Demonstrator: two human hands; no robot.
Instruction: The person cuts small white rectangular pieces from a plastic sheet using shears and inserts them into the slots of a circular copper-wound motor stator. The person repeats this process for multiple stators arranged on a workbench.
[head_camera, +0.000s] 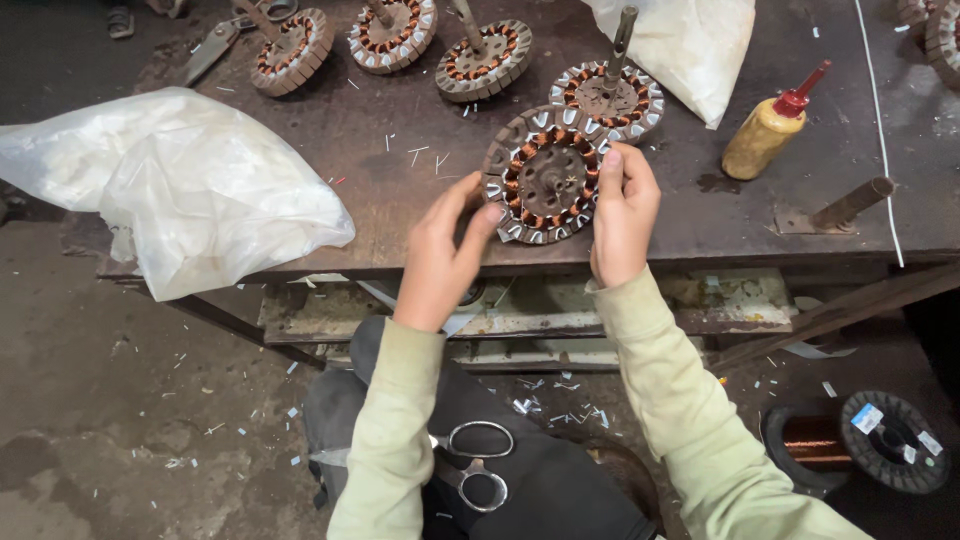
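Note:
A round motor stator (545, 172) with copper windings and white slot liners stands tilted on edge near the front of the dark metal workbench (400, 200). My left hand (445, 250) touches its lower left rim with the fingertips. My right hand (622, 215) grips its right rim, thumb on the face. Another wound stator (612, 97) on a shaft lies just behind it. Both sleeves are pale green.
Three more stators (485, 58) sit in a row at the back. A yellow squeeze bottle with red nozzle (768, 130) lies right. Plastic bags (180, 185) hang off the bench's left side. Scissors (475, 462) rest on my lap. A copper wire spool (860, 445) stands on the floor.

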